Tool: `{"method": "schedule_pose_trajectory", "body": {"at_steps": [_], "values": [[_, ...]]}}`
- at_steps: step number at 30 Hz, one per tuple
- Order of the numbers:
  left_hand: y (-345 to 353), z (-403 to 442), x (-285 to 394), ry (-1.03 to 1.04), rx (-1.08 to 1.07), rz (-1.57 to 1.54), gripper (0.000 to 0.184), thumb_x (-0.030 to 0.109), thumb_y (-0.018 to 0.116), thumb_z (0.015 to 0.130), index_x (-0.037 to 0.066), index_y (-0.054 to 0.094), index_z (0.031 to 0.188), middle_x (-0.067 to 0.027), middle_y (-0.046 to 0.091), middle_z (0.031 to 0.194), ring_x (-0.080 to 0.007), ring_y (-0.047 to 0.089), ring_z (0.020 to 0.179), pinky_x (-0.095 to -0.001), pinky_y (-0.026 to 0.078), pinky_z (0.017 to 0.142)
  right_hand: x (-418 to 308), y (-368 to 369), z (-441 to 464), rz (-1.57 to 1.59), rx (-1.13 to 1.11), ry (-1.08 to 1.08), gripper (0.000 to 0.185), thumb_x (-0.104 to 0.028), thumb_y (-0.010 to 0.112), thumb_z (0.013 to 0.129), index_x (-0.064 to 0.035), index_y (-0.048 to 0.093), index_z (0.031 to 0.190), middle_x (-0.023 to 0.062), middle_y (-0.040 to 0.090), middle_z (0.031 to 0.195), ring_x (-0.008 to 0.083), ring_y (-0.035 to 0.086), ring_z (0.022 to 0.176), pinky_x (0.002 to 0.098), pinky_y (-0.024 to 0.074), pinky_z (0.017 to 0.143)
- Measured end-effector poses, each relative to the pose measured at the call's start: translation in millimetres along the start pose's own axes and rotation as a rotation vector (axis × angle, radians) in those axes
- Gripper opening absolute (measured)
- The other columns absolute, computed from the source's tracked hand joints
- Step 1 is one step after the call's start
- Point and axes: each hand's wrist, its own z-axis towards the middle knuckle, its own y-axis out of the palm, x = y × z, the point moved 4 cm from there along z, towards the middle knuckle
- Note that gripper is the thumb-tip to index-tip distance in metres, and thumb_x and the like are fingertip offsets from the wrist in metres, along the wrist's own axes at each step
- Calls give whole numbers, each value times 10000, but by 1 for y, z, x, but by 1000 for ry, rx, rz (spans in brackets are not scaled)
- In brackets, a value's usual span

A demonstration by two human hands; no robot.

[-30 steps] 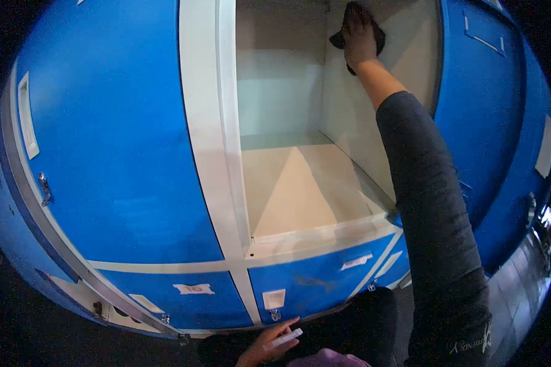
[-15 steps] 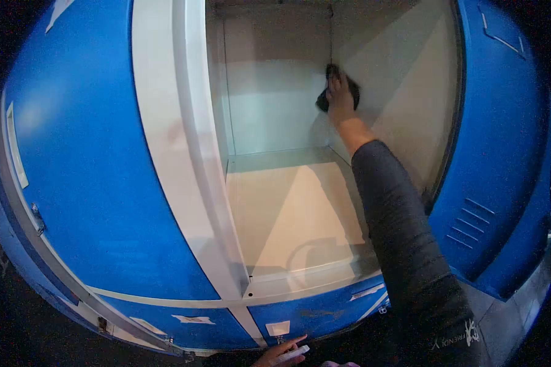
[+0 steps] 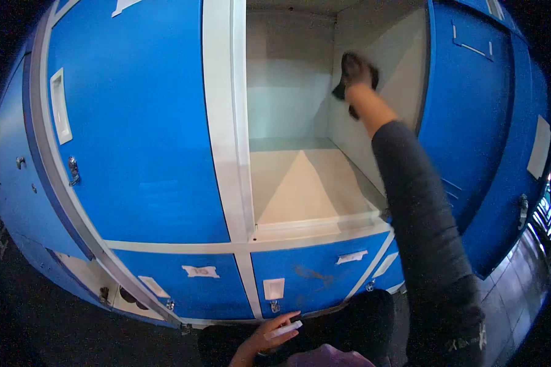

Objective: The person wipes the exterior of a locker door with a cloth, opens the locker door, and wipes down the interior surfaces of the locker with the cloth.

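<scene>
My right hand (image 3: 359,74) reaches into an open locker compartment (image 3: 288,116) and presses a dark cloth (image 3: 343,92) to its right inner wall. Motion blurs the hand and cloth a little. The fingers are closed over the cloth. Low in the view, near my lap, my left hand (image 3: 269,336) holds a small flat white object (image 3: 284,329) whose kind I cannot make out. The fingers close round its sides.
The blue compartment door (image 3: 465,110) stands open on the right. Closed blue doors (image 3: 134,153) with latches lie to the left and below. A lower compartment at far left (image 3: 86,272) is partly open. Grey floor tiles (image 3: 508,300) show at lower right.
The view has shifted, so the locker sits farther right and more lower doors show. My right hand has moved with the cloth from near the back corner outward along the right wall.
</scene>
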Motion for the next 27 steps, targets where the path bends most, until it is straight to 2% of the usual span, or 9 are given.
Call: {"method": "schedule_pose_trajectory", "body": {"at_steps": [4,6,8,11,15,20,22,23,27], "values": [[2,-6,15,-84,-36,1,527,234,624,843,99,424,1311,-43,542,826,-135,506,727,-274,415,648,113,-74,2,287,-19,113,763,-419,517,779,-120,214,1412,92,79,1494,266,44,1377,417,29,1107],[3,-7,21,-73,-19,3,526,208,628,838,92,424,1309,-42,549,811,-136,515,712,-273,420,637,138,-90,-6,-89,172,219,726,-436,465,812,-125,202,1414,103,123,1485,269,71,1374,446,64,1101],[5,-5,15,-24,3,61,524,200,629,837,89,425,1307,-44,553,803,-137,520,706,-274,422,631,158,-144,-64,269,-88,122,622,-392,385,906,46,295,1339,232,167,1444,395,120,1342,459,104,1089],[8,-5,13,44,19,63,525,198,629,836,85,424,1306,-47,555,801,-135,524,709,-277,425,634,135,-94,-51,-134,3,49,643,-400,388,846,-177,196,1417,109,110,1487,272,81,1374,527,48,1078],[9,-12,26,30,13,82,526,195,628,832,95,423,1307,-51,552,818,-141,526,731,-285,428,655,92,-40,-48,-1278,-46,166,599,-437,290,858,-215,214,1409,78,68,1497,264,58,1379,560,21,1063],[11,-17,18,84,22,111,526,190,623,831,110,422,1310,-51,549,822,-139,526,734,-286,428,661,0,25,-71,-63,-49,-137,554,-448,267,912,-179,265,1396,47,244,1458,239,157,1358,451,93,1089],[9,-22,24,101,34,122,523,191,625,831,111,425,1307,-49,544,822,-135,521,728,-282,426,657,-30,75,-84,-542,-105,-140,540,-410,284,905,-257,196,1416,28,48,1503,244,9,1383,575,-38,1048],[10,-24,25,74,38,105,520,192,625,831,110,427,1305,-47,543,823,-134,518,726,-280,426,655,-23,49,-125,-201,-247,-352,538,-395,313,905,-253,213,1414,38,37,1503,255,7,1382,580,-36,1046],[9,-33,27,132,98,167,508,184,625,830,105,438,1295,-31,530,819,-130,501,711,-270,420,648,-32,12,-178,-71,-287,-404,496,-344,393,885,-167,374,1348,95,197,1455,259,127,1352,590,85,1017]]}}
